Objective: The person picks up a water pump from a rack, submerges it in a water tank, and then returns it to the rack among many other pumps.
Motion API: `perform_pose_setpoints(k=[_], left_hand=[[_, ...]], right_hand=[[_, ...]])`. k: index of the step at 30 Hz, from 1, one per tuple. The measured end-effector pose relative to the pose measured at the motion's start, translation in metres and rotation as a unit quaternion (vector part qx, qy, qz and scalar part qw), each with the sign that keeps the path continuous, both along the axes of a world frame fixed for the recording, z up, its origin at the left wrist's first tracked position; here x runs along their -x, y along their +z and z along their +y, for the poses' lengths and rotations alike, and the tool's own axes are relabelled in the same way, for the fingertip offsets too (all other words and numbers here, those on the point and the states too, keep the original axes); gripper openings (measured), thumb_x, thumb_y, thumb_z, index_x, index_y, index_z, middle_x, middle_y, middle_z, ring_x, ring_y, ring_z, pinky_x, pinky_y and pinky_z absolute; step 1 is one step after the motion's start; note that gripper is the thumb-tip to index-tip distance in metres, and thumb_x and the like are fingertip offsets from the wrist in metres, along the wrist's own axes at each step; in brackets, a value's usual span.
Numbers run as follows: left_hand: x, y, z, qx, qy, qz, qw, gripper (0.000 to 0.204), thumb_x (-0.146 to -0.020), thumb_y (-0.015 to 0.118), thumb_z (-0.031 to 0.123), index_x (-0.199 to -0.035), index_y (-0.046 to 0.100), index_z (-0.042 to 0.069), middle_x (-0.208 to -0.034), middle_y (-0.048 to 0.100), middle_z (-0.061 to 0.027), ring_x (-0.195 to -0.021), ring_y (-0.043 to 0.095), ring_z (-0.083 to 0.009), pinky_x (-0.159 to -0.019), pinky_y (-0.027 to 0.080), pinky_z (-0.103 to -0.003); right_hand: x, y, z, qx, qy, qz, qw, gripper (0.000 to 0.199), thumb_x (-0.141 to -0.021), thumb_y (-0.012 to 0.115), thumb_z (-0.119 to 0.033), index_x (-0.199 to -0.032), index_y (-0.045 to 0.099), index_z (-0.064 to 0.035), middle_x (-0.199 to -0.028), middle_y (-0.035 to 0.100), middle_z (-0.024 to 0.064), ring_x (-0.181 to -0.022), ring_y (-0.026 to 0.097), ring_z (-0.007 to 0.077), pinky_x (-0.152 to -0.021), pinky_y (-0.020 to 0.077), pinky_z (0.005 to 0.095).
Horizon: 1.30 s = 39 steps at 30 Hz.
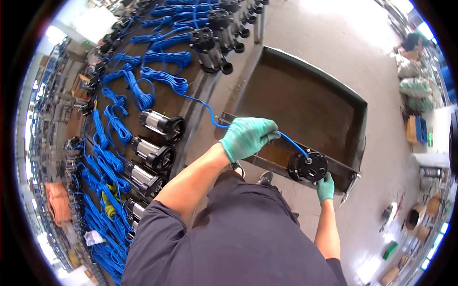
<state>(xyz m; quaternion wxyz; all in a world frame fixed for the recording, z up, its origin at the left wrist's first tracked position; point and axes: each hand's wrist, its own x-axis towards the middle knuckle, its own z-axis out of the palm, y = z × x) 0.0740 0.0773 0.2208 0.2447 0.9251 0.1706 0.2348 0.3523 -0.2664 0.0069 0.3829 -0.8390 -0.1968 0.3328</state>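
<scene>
Gripping the blue cable (286,139) in a closed fist, the left hand (245,137), in a green glove, holds it above the near rim of the rusty metal tank (305,102). That cable runs down into the top of a black pump (308,167), which sits at the tank's near edge. Beneath it, the right hand (326,187), gloved too, cups the pump's lower side, fingers curled against it. Off to the left, more pumps (155,143) lie in a row among coils of blue cable (164,59).

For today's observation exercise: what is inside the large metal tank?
The metal tank shows brown liquid or a rusty floor; which, I cannot tell. A black pump sits at its near rim, its lower part hidden.
</scene>
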Motion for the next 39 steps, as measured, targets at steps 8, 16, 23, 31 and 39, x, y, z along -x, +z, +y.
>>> perform_pose_setpoints(k=[8,16,23,31,39], left_hand=[[0.089,-0.001,0.083,-0.051,0.13,0.115,0.983,0.022,-0.095,0.075,0.032,-0.093,0.072,0.01,-0.084,0.072,-0.0143,-0.077,0.071,-0.0385,-0.065,0.055,-0.045],[0.132,-0.031,0.181,-0.068,-0.035,0.323,0.943,0.02,-0.095,0.071,0.028,-0.098,0.072,0.008,-0.099,0.073,-0.0145,-0.089,0.074,-0.037,-0.073,0.059,-0.048],[0.199,-0.141,0.309,-0.102,0.038,0.421,0.901,0.022,-0.093,0.065,0.012,-0.111,0.075,0.004,-0.101,0.078,-0.021,-0.092,0.077,-0.04,-0.078,0.061,-0.051],[0.279,-0.139,0.369,-0.101,0.172,0.449,0.871,0.02,-0.092,0.064,0.011,-0.109,0.075,0.011,-0.123,0.068,-0.0172,-0.098,0.076,-0.0383,-0.079,0.062,-0.051],[0.383,-0.153,0.39,-0.103,0.347,0.468,0.806,0.027,-0.095,0.056,0.007,-0.107,0.08,0.01,-0.12,0.073,-0.0151,-0.101,0.077,-0.0347,-0.079,0.064,-0.05]], right_hand=[[0.048,0.108,0.08,-0.097,-0.042,0.397,0.912,0.061,-0.086,0.056,0.002,-0.147,0.053,0.0004,-0.126,0.066,0.0104,-0.107,0.069,0.0255,-0.092,0.0618,0.0395],[0.085,0.168,0.139,-0.035,-0.003,0.215,0.976,0.076,-0.078,0.062,0.003,-0.153,0.051,0.0023,-0.133,0.065,0.0135,-0.111,0.065,0.0201,-0.091,0.0607,0.032],[0.117,0.237,0.24,0.002,0.068,0.135,0.989,0.046,-0.086,0.066,-0.002,-0.131,0.063,-0.0034,-0.111,0.065,0.0081,-0.092,0.069,0.0194,-0.074,0.0667,0.036],[0.172,0.235,0.376,0.016,0.098,0.142,0.985,0.033,-0.09,0.072,-0.005,-0.122,0.061,-0.0015,-0.105,0.065,0.0094,-0.087,0.072,0.0192,-0.073,0.0664,0.0361],[0.261,0.164,0.501,0.02,0.209,0.167,0.963,0.049,-0.087,0.079,-0.024,-0.124,0.061,0.0035,-0.088,0.072,0.0096,-0.07,0.07,0.015,-0.064,0.0598,0.0317]])
